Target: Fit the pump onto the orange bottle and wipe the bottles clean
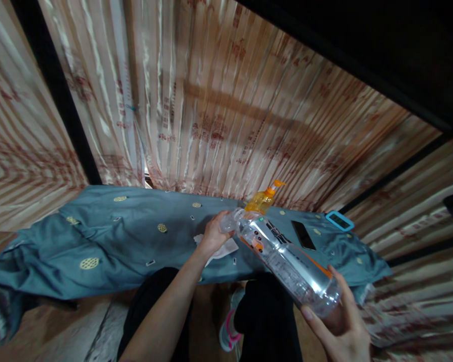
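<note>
A large clear plastic bottle [287,256] with an orange and black label lies slanted across my view, its base toward me at the right. My right hand [343,322] grips the base end, with thumb and fingers on opposite sides. At the neck end, my left hand [212,235] is closed around a clear, cup-like piece [231,221]; whether it is separate from the bottle I cannot tell. Beneath the left hand, a white tissue [226,249] rests on the blue-green patterned cloth [121,236]. Just behind the neck stands a yellow pump bottle [261,202].
On the cloth to the right lie a black phone [303,235] and a blue-framed device [340,221]. Striped plastic sheeting [219,110] hangs behind, with a dark metal post [60,95] at left. A dark overhead panel [381,45] fills the upper right.
</note>
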The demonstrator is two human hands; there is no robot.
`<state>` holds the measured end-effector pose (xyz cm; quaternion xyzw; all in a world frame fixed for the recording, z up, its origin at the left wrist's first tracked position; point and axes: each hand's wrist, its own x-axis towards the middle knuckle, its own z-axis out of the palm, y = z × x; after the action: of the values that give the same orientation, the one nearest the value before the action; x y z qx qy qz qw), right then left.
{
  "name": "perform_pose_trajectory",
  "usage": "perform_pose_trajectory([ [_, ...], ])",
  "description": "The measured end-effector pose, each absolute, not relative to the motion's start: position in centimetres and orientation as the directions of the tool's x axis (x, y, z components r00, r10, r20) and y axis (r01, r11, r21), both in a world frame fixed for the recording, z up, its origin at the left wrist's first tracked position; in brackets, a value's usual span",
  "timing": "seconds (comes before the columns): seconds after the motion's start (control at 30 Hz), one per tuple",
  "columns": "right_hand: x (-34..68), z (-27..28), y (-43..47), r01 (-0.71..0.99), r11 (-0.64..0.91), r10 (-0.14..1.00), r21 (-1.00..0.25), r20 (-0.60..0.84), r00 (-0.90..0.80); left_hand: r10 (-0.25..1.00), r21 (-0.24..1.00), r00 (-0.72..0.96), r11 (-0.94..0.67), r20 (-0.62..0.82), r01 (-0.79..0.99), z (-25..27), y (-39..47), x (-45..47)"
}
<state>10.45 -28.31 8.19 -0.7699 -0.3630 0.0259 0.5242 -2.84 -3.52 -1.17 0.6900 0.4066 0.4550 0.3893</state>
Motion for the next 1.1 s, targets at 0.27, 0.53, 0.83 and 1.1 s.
perform_pose_trajectory([
  [0.27, 10.85, 7.46, -28.49, 0.38, -0.076, 0.625, -0.922, 0.253, 0.739, 0.918, 0.913, 0.251, -0.359, 0.307, 0.195, -1.27, -3.53, -2.74],
  [0.53, 10.6, 7.92, -28.35, 0.471, -0.143, 0.61, -0.871, 0.297, 0.734, 0.92, 0.91, 0.255, -0.355, 0.299, 0.215, -1.25, -3.51, -2.72],
  [0.83, 10.75, 7.92, -28.41, 0.564, -0.19, 0.6, -0.804, 0.36, 0.715, 0.912, 0.898, 0.257, -0.377, 0.319, 0.225, -1.45, -3.37, -2.66],
  [1.1, 10.43, 8.24, -28.19, 0.504, -0.158, 0.591, -0.849, 0.327, 0.737, 0.919, 0.906, 0.245, -0.363, 0.309, 0.219, -1.18, -3.56, -2.65],
])
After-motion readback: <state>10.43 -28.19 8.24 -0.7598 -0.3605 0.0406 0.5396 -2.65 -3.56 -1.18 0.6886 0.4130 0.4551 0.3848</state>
